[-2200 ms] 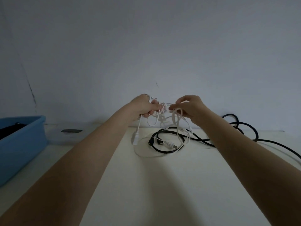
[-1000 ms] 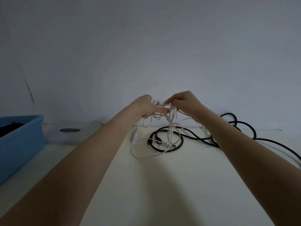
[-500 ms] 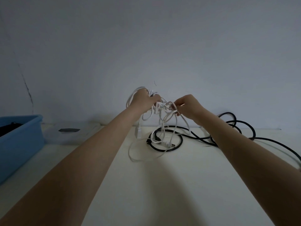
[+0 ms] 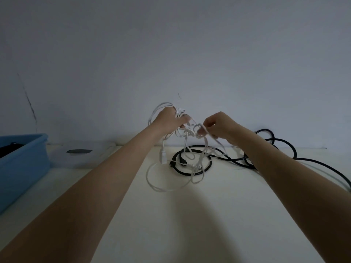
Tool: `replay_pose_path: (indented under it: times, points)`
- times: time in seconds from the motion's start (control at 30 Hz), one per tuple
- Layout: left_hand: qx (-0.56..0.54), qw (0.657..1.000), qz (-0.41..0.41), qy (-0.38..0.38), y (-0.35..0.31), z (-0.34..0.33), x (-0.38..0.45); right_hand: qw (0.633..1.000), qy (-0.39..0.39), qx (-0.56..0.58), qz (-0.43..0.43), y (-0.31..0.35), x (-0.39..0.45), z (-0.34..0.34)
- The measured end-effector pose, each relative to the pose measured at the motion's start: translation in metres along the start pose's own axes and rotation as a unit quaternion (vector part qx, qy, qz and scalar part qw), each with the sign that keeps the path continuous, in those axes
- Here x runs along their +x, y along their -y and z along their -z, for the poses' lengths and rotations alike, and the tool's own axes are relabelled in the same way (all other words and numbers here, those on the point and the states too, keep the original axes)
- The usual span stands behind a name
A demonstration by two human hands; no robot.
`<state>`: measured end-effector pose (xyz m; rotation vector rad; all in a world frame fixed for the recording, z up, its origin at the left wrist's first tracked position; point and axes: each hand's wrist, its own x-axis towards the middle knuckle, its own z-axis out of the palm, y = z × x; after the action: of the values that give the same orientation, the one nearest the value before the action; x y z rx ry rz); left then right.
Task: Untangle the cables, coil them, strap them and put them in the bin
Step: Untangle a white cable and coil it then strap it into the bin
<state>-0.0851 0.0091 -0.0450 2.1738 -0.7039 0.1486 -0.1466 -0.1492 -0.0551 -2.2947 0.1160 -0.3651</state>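
Left hand [image 4: 168,120] and right hand [image 4: 218,126] are gripping the white cable [image 4: 167,187].
Both are curling closed around its tangled loops above the bench [image 4: 190,224].

Bin [image 4: 22,160] left of cables [image 4: 191,164]

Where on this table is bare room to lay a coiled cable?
Bare: the near table between the forearms, and the strip between the blue bin and left forearm. Crowded: the far middle, under white cable and black cable.

My view of the table

A pale table [image 4: 190,224] carried a black cable [image 4: 191,172], trailing white cable loops [image 4: 165,188] and a blue bin [image 4: 22,160].
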Motion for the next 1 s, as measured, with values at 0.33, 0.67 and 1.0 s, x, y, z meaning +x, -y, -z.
replay_pose_path:
  times: [0.33, 0.67, 1.0]
  points:
    - [0.294, 0.950, 0.095, 0.052, 0.030, 0.006, -0.008, 0.900, -0.410, 0.136, 0.054, 0.025, 0.016, 0.051]
    - [0.141, 0.971, 0.183, 0.055, 0.043, 0.020, 0.001, 0.953, -0.157, 0.192, -0.171, 0.008, 0.004, 0.069]
    - [0.247, 0.963, 0.109, 0.013, 0.017, 0.036, 0.008, 0.946, -0.219, -0.235, 0.040, 0.047, 0.011, 0.027]
